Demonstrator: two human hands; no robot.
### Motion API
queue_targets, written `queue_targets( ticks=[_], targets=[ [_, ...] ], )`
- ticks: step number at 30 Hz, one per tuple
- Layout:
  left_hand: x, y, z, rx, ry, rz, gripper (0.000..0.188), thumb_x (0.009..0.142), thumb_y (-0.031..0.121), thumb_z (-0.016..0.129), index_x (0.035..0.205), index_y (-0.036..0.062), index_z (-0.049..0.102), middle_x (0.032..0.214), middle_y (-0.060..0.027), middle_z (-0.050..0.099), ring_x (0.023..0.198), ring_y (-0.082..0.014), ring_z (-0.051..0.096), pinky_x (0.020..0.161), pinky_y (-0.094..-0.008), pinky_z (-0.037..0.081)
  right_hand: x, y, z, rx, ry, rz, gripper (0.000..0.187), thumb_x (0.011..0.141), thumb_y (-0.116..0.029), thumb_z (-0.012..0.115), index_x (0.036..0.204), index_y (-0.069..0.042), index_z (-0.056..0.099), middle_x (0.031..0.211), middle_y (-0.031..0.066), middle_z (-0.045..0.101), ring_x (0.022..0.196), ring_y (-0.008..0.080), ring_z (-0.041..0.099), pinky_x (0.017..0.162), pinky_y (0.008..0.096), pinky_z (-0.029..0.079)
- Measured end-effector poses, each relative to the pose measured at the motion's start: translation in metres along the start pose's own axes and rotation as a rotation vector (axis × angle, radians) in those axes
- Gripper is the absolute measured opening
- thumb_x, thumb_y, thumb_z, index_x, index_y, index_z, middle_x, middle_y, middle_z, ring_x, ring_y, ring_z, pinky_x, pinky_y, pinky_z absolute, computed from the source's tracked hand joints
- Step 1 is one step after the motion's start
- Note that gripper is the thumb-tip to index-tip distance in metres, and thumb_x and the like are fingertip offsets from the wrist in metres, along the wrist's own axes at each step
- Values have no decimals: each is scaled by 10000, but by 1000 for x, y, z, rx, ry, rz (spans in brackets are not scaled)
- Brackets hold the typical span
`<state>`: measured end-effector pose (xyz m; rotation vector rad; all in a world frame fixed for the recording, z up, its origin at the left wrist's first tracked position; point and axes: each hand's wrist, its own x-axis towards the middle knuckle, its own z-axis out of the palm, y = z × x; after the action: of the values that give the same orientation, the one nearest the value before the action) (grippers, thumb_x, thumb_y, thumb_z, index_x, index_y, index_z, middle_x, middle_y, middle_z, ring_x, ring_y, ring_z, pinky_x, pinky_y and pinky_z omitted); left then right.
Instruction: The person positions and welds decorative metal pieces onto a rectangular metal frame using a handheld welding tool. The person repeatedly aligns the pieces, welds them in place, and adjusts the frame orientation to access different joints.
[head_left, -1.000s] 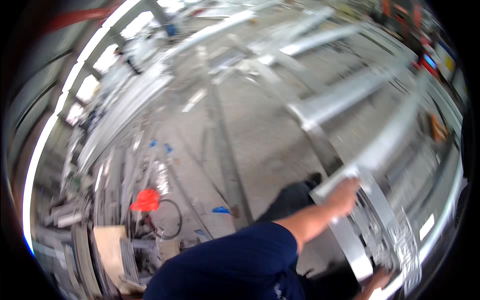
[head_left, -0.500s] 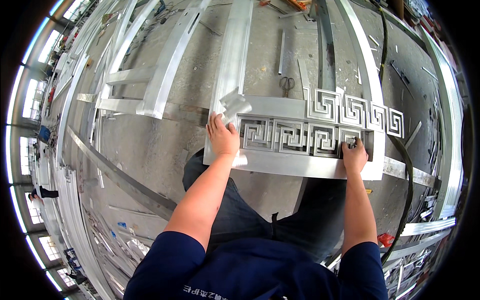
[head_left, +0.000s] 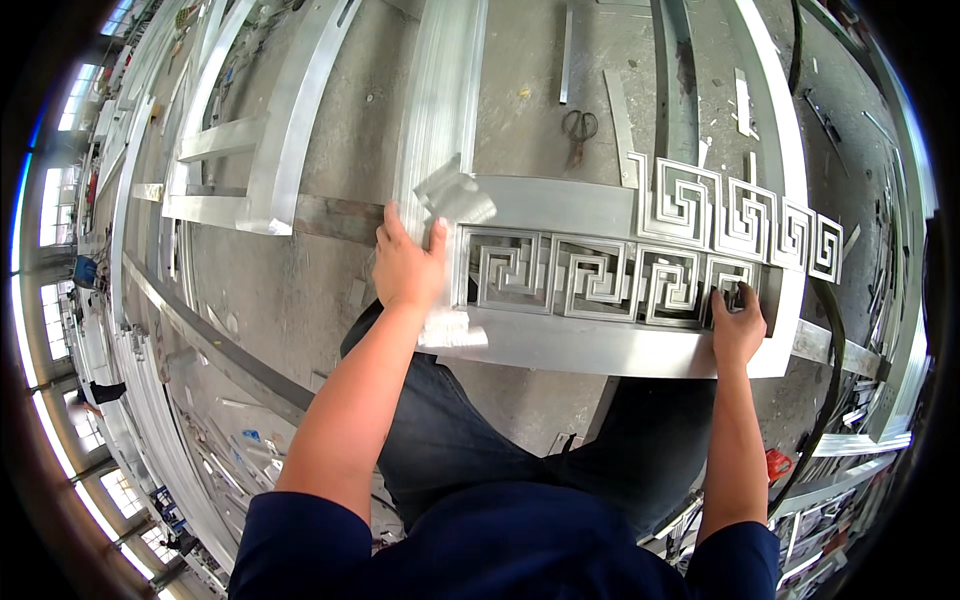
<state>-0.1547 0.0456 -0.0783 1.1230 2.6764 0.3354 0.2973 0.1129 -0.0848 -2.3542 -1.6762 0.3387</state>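
Observation:
A silver metal frame [head_left: 560,345] lies across in front of my knees. In its lower opening sits a strip of square-spiral fretwork [head_left: 593,277]. My right hand [head_left: 738,328] grips the rightmost square of that strip between thumb and fingers. My left hand [head_left: 408,262] rests on the frame's left upright, fingers apart and holding nothing, beside the strip's left end. A crumpled silvery piece of film or tape [head_left: 455,195] is on the upright just beyond it, with a similar piece [head_left: 452,332] nearer me. A second fretwork strip [head_left: 742,218] lies over the far rail and sticks out past the right upright.
Scissors [head_left: 579,130] and a thin metal strip [head_left: 567,55] lie on the concrete floor beyond the rail. Another ladder-like metal frame [head_left: 275,150] stands to the left. A dark cable [head_left: 828,390] runs down the right side, near a red object [head_left: 778,464].
My left hand has slid left from the strip's end onto the upright, its fingers spreading. My right hand keeps its grip on the rightmost square. The whole view has shifted slightly.

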Motion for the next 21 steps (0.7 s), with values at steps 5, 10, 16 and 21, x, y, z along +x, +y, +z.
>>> queue_targets(
  ticks=[5,10,16,21],
  targets=[
    [1,-1,3,36,16,15,827,917,531,630,1502,44,306,1289,-220,549,1162,-420,584,919,-515,511,1,-3,-1,8,6,-16,470,818,-314,774,1188,-34,701,1101,178,732,1034,384,671,923,436,509],
    [2,0,3,36,32,35,828,916,528,634,1503,47,304,1283,-219,547,1155,-422,583,910,-514,511,4,3,4,21,10,-47,447,818,-295,769,1171,-30,701,1114,173,728,1039,388,667,929,436,506],
    [1,0,2,43,23,26,821,923,541,619,1506,57,305,1303,-209,540,1182,-421,565,923,-522,501,4,6,6,-4,12,-50,439,832,-317,758,1170,-46,688,1139,152,718,1074,390,635,964,446,473],
    [-1,4,-2,27,1,1,814,931,556,601,1513,70,302,1312,-201,539,1190,-411,566,938,-518,496,3,2,3,-9,-19,-12,436,834,-345,755,1150,-51,691,1125,145,719,1060,388,629,983,439,457]
  ],
)
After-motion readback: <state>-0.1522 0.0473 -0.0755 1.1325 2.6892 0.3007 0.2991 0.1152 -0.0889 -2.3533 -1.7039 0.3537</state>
